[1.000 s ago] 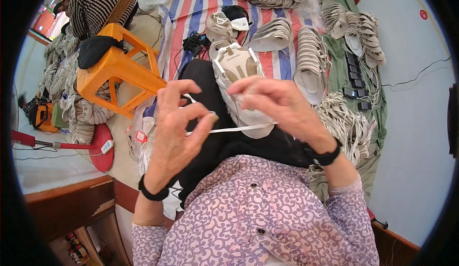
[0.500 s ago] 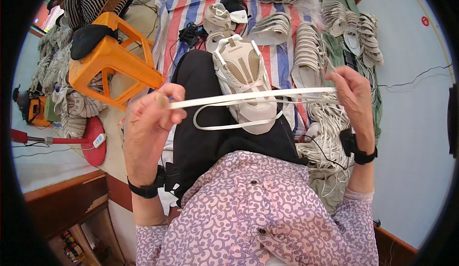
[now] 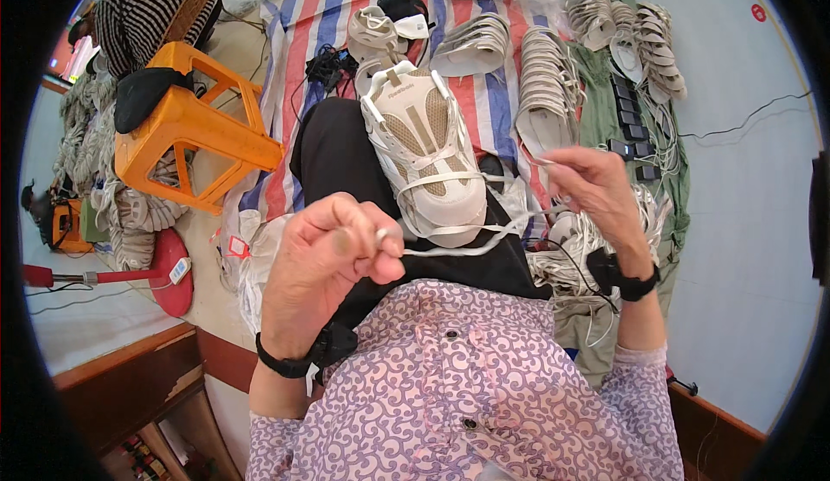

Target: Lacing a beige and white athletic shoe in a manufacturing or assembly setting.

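Note:
A beige and white sneaker [image 3: 441,197] rests on my lap with its toe toward me. A white shoelace [image 3: 471,250] runs from the shoe and hangs slack across the front of its toe. My left hand [image 3: 333,256] pinches one end of this lace between thumb and fingers, left of the toe. Right of the shoe, my right hand [image 3: 595,191] pinches another part of the lace with thumb and forefinger. The shoe's lower eyelets are partly laced; a strand lies across the vamp.
Stacked shoe uppers [image 3: 546,92] stand on a striped sheet [image 3: 285,44]. A heap of white laces [image 3: 566,269] lies at my right. An orange stool [image 3: 194,135] with a black pad stands at left. Black devices [image 3: 634,122] lie on green cloth. Another person in striped clothing [image 3: 147,14] is at upper left.
The lace, stretched taut between my hands before, now sags. My left hand has moved right and down, toward the toe; my right hand has shifted slightly left and down.

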A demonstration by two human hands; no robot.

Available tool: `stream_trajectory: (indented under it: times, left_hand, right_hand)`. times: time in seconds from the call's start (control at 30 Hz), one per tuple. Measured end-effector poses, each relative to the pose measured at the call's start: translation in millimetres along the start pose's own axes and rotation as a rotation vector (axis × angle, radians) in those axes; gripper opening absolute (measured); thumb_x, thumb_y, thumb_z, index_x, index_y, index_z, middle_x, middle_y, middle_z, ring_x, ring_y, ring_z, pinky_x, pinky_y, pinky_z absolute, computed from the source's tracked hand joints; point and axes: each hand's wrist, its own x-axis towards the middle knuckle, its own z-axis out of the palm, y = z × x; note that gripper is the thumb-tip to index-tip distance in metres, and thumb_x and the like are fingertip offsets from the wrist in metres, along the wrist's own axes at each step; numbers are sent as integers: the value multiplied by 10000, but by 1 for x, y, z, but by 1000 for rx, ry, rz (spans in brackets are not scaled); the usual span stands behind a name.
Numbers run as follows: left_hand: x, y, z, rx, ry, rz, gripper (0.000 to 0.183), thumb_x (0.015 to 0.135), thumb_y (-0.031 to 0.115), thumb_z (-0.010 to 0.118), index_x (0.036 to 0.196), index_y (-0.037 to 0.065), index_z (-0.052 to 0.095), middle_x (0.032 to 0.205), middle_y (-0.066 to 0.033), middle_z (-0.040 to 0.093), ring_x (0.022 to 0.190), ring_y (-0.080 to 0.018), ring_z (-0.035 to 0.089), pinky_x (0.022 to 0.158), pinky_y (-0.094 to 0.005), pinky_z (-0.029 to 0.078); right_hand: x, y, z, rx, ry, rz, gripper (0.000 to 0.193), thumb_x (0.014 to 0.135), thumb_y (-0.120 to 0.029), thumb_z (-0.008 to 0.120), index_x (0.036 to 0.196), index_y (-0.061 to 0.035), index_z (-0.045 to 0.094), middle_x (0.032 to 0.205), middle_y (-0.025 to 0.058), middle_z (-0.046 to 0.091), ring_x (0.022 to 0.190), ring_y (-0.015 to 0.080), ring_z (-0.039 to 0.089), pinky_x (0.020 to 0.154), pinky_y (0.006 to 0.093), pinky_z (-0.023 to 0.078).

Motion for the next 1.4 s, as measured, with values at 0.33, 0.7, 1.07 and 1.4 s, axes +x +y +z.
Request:
stream_trajectory:
  times: [0.33,0.7,1.07,1.4]
  left_hand:
    - [0,-40,-32,84,260,-228,227,969,126,642,1142,-21,645,960,-81,702,821,-116,693,760,-219,558]
    - [18,-51,-43,102,401,-296,159,978,140,628,1030,2,688,825,-15,671,684,-51,612,649,-165,502]
    - [20,-57,-53,52,383,-286,185,966,160,653,1038,-6,694,858,-39,693,709,-81,659,666,-195,523]
    - [22,-55,-51,47,387,-300,158,980,150,626,1016,7,682,824,-25,671,677,-63,629,643,-176,514]
  right_hand:
    - [70,26,71,24,-139,-228,160,917,-141,705,950,6,758,745,-25,635,632,32,492,531,201,356]
    - [74,14,70,-78,-115,-276,131,861,-70,710,932,35,745,767,24,681,709,63,588,628,234,468]
    - [81,16,80,-170,-79,-310,56,840,-18,679,864,30,694,731,54,638,653,102,567,593,267,442]
    - [66,33,102,-237,145,-424,30,875,-10,671,876,20,674,739,19,593,656,89,532,593,248,413]
